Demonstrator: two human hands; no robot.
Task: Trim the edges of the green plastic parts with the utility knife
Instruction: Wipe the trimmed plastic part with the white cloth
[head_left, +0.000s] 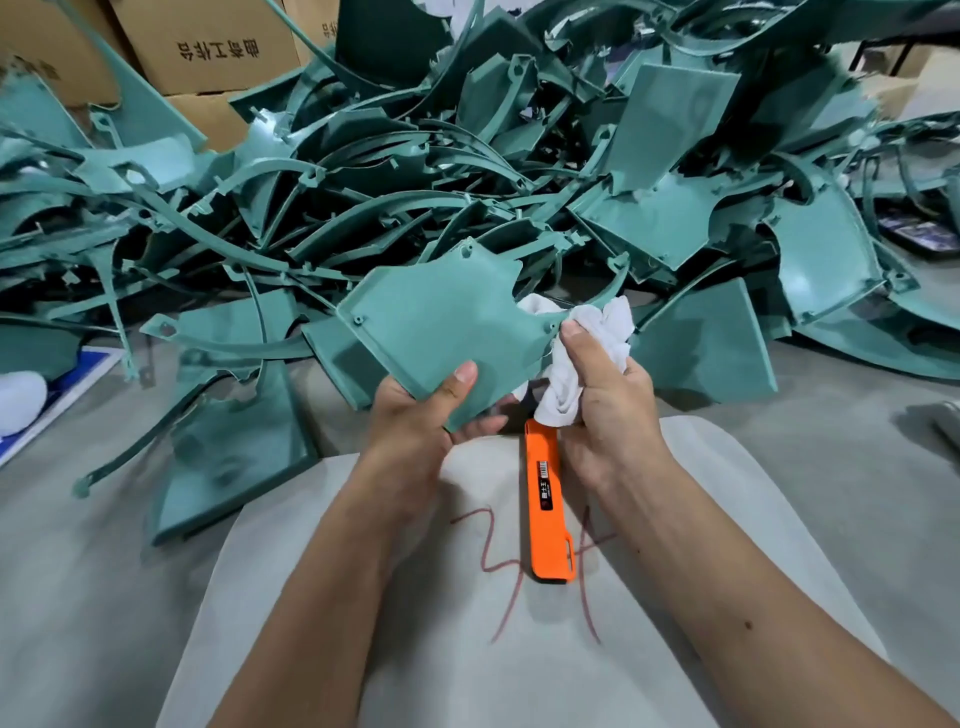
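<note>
My left hand (423, 421) grips a flat green plastic part (441, 317) by its lower corner, thumb on top, holding it up in front of me. My right hand (605, 410) grips a crumpled white cloth (587, 338) and presses it against the part's right edge. An orange utility knife (548, 504) lies below the hands on a pale grey surface (467, 597) marked with red lines; its tip is hidden behind my right hand and the cloth, and neither hand holds it.
A large heap of green plastic parts (467, 156) fills the floor ahead and to both sides. Cardboard boxes (208, 47) stand at the back left. A white object (18, 400) on a blue-edged sheet lies at the far left. Grey floor (857, 467) shows at the right.
</note>
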